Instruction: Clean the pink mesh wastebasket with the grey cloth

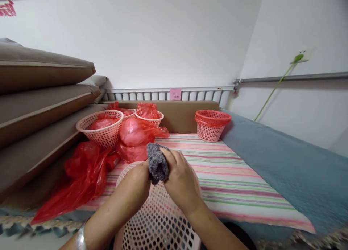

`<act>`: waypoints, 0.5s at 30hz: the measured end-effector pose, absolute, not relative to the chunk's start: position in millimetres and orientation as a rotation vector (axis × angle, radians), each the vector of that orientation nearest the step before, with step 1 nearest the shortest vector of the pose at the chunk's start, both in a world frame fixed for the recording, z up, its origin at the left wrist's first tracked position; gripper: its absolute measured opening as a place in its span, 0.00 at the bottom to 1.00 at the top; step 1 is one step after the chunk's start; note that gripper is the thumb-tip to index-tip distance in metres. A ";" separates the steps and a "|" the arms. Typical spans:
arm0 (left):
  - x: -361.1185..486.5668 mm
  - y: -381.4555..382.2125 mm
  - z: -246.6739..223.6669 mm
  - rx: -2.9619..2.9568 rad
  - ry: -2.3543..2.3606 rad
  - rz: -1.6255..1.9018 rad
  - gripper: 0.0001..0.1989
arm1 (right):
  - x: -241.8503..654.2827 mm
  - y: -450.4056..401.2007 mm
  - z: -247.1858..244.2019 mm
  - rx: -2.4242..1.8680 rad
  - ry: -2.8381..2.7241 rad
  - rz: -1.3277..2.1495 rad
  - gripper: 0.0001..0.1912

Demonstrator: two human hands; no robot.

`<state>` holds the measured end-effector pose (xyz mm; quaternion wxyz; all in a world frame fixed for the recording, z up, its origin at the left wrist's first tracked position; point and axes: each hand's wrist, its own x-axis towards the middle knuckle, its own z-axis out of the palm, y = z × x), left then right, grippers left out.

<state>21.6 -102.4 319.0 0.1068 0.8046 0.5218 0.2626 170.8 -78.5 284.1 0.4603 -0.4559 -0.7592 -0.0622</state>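
Note:
A bunched, fuzzy grey cloth (pixel 157 163) is gripped between my two hands in the middle of the view. My left hand (pixel 143 172) closes on its left side, with most of those fingers hidden behind the wrist and the cloth. On the other side, my right hand (pixel 178 173) has its fingers bent round the cloth. Directly below both hands is a pale pink perforated plastic basket (pixel 160 217), close to my body, its upper rim partly covered by my hands and forearms.
Pink baskets (pixel 107 134) and red plastic bags (pixel 136 137) crowd the back left of the striped cloth (pixel 231 177). Another pink basket (pixel 210 130), lined with a red bag, stands at the back right. Stacked cushions (pixel 40 97) rise at left; a radiator (pixel 152 95) lines the wall.

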 end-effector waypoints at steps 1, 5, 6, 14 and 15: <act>20.6 -103.0 319.1 2.364 1.520 0.797 0.13 | 166.6 -80.3 286.9 -1.106 -1.894 -0.152 0.30; 9.5 -104.2 316.7 2.349 1.536 0.820 0.13 | 166.9 -75.3 280.7 -1.069 -1.878 -0.122 0.30; 5.8 -104.4 315.1 2.341 1.566 0.805 0.14 | 170.6 -71.5 275.9 -1.087 -1.849 -0.121 0.30; -16.1 -117.3 301.9 2.180 1.640 0.880 0.12 | 219.9 -54.7 228.9 -1.587 -1.654 0.112 0.28; -17.3 -119.5 302.6 2.169 1.626 0.891 0.12 | 224.3 -55.7 225.3 -1.615 -1.647 0.154 0.27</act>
